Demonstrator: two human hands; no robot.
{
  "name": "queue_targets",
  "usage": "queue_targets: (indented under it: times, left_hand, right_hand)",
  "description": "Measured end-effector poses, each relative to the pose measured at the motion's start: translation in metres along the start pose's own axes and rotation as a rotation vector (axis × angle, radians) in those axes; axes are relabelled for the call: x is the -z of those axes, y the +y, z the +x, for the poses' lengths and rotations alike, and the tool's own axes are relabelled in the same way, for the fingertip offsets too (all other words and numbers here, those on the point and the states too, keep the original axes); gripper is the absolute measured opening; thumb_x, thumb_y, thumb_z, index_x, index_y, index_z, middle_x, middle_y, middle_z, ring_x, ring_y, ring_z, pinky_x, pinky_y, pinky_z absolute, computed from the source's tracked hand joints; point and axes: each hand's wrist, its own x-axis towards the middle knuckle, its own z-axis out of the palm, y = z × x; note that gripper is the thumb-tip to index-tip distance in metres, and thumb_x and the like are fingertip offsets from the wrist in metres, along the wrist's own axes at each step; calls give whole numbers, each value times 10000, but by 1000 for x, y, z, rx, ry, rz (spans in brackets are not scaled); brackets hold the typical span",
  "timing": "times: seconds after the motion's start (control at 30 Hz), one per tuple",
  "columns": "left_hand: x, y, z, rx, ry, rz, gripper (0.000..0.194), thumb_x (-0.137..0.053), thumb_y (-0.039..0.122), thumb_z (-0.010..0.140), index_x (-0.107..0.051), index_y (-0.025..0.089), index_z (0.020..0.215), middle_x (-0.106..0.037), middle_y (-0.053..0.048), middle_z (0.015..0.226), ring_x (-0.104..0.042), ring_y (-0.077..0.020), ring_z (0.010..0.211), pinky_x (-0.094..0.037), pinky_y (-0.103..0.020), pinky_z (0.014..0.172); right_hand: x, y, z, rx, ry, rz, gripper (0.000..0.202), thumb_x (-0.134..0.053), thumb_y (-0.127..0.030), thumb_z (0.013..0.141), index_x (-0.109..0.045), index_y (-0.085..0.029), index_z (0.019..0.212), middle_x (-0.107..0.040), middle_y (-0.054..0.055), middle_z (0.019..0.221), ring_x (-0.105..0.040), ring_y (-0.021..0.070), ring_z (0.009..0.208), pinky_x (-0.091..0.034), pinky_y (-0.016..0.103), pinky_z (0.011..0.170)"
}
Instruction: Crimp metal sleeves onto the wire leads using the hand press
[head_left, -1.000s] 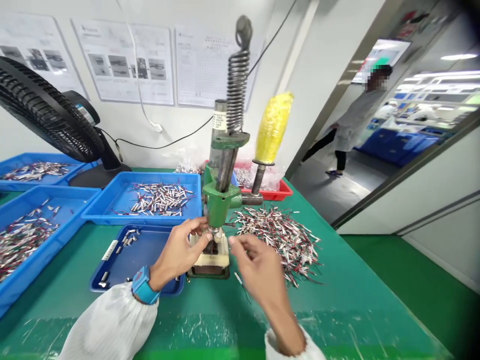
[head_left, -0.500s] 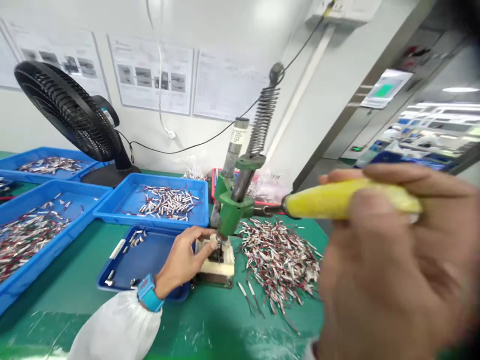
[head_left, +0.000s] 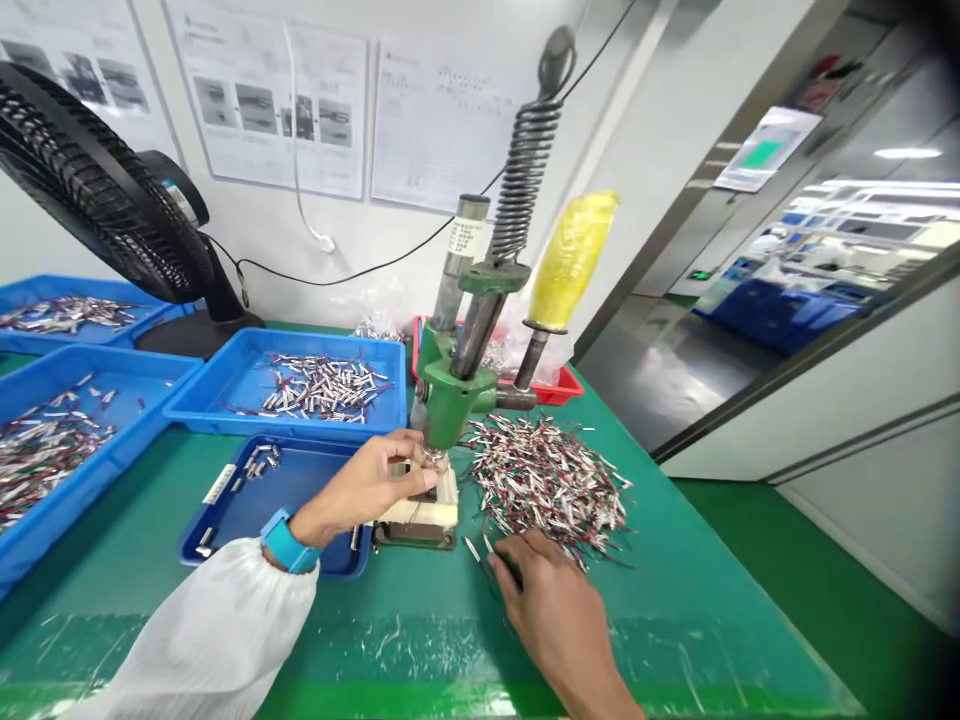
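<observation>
The green metal hand press [head_left: 450, 412] is standing on the green tabletop [head_left: 420, 640], and the left hand [head_left: 373, 483], thumb and fingers bent, is reaching its cream-coloured fixture block [head_left: 420, 513] from nine o'clock, any held part being hidden. At four o'clock of the block the right hand [head_left: 551, 600] is curling beside two slim silver wired pieces [head_left: 472, 548], its grip being impossible to tell. A heap of red-and-black-wired silver parts [head_left: 551, 475] is lying at three o'clock, a shallow dark-blue plastic tray [head_left: 277, 495] at nine.
</observation>
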Motion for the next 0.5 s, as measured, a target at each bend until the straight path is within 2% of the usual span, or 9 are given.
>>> queue_targets:
  times: [0.03,0.07,0.13,0.2,0.23,0.33,0.4,0.5]
  left_hand:
    - [9,1,0,-1,-20,41,161,-698,360,842,-771,217,826,-748,-100,1105,-604,-318,1233,-497,-460,1007]
    - [19,2,0,-18,21,106,159,-687,347,855,-783,228,897,-737,-101,1164,-572,-318,1285,-472,-473,1047]
    - [46,0,-1,-93,248,296,220,-663,311,870,-765,224,1045,-683,-109,1302,-523,-312,1348,-403,-494,1122]
    - [76,-5,-7,-152,465,520,289,-638,279,874,-724,204,1139,-666,-118,1328,-551,-304,1309,-390,-493,1130]
    - [91,-8,-12,-139,477,612,287,-625,268,875,-718,200,1138,-697,-113,1267,-598,-295,1237,-430,-474,1089]
    - [123,-21,-36,68,256,794,194,-621,239,866,-745,220,1014,-769,-73,1054,-699,-254,938,-537,-382,865]
    - [131,-31,-51,196,173,923,189,-649,199,836,-756,233,987,-774,-73,1049,-707,-272,951,-534,-382,856]
    - [131,-45,-63,296,201,1056,243,-642,140,816,-766,241,998,-768,-91,1098,-692,-316,1074,-520,-407,912]
  right_hand:
    - [-7,0,-3,2,1,-36,240,-529,-258,922,-721,-241,780,-701,49,777,-702,234,742,-461,308,643]
    - [-12,0,-4,7,11,-50,267,-499,-252,927,-717,-242,774,-700,51,774,-703,237,752,-463,314,659]
    - [-16,2,-3,10,41,-30,309,-451,-262,927,-707,-245,755,-700,52,764,-700,233,734,-463,321,661]
    - [-17,6,1,1,72,41,317,-440,-304,909,-694,-248,728,-703,54,747,-691,230,694,-464,324,638]
    - [-17,8,4,-8,92,92,313,-448,-337,897,-689,-249,718,-706,55,738,-687,231,676,-467,326,626]
    - [-12,8,11,-75,188,268,304,-502,-450,852,-698,-253,730,-725,59,731,-684,240,648,-492,330,610]
    - [-6,2,15,-164,262,370,320,-530,-513,823,-707,-257,748,-738,58,733,-688,242,640,-502,323,587]
    - [1,-15,21,-295,279,518,343,-558,-558,818,-704,-252,766,-741,37,707,-656,202,545,-480,280,502]
